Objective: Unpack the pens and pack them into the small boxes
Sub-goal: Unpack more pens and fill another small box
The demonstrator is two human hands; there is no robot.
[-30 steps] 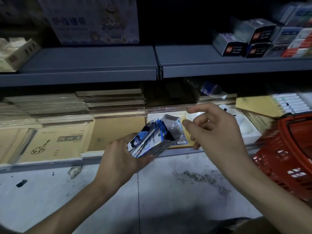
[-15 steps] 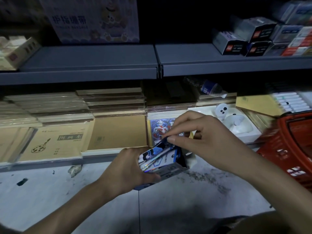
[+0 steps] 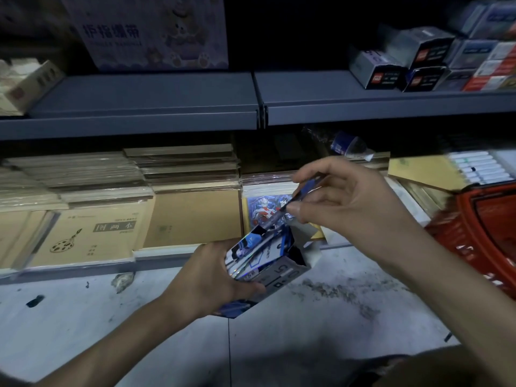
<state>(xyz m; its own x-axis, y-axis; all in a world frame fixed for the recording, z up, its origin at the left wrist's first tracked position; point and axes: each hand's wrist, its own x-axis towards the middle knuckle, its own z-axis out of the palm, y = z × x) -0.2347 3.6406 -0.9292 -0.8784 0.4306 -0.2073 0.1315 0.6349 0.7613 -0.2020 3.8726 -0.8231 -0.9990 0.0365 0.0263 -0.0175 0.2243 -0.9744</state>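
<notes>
One pen (image 3: 281, 213), pinched by fingers (image 3: 312, 167) of the right hand (image 3: 357, 208), slants down-left to the open box (image 3: 269, 265) gripped in the left hand (image 3: 212, 277) just below

- You have one view only, from the camera worn on your head, so no second view shares the scene.
- It looks forward and down, towards the lower shelf (image 3: 162, 252) and the pale floor (image 3: 83, 331) in front of it.
- It sits close: your left hand (image 3: 212, 277) and right hand (image 3: 354, 208) fill the middle, with your forearms running in from the bottom edge.
- The small box (image 3: 279, 275) and the pen (image 3: 306, 188) lie just right of centre.
- The wide angle also takes in the upper shelf (image 3: 145, 96) near the top and the red basket (image 3: 480, 233) at the right edge, where the picture blurs.
</notes>
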